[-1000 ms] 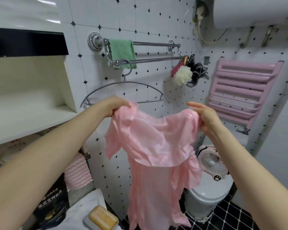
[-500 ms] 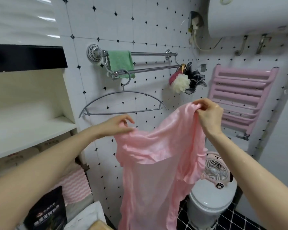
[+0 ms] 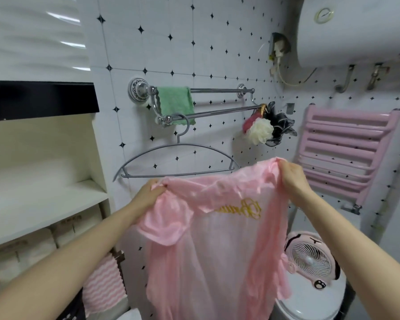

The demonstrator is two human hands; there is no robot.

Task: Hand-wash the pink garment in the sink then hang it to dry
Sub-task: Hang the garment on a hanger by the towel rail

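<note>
Pink and thin enough to let the wall show through, the garment (image 3: 217,245) hangs spread between two raised hands in front of the tiled wall. The left hand (image 3: 148,192) pinches one upper corner, its fingers (image 3: 157,187) closed tight on bunched cloth. The right hand (image 3: 291,176) grips the other upper corner a little higher, its fingers (image 3: 283,166) curled over the fabric edge. Gold lettering (image 3: 240,207) shows on the cloth near the top, reading backwards. A short sleeve (image 3: 169,225) droops below the left hand.

Just above the garment's top edge, a grey hanger (image 3: 178,160) hangs by its hook from the lower bar of a chrome towel rail (image 3: 217,113). A green cloth (image 3: 176,105) drapes over the rail, and bath puffs (image 3: 263,129) dangle from its right end. To the right, a pink radiator (image 3: 342,148) is fixed to the wall. Below it, a small fan (image 3: 310,259) sits on a white toilet lid (image 3: 310,306), partly behind the garment's right side.
</note>
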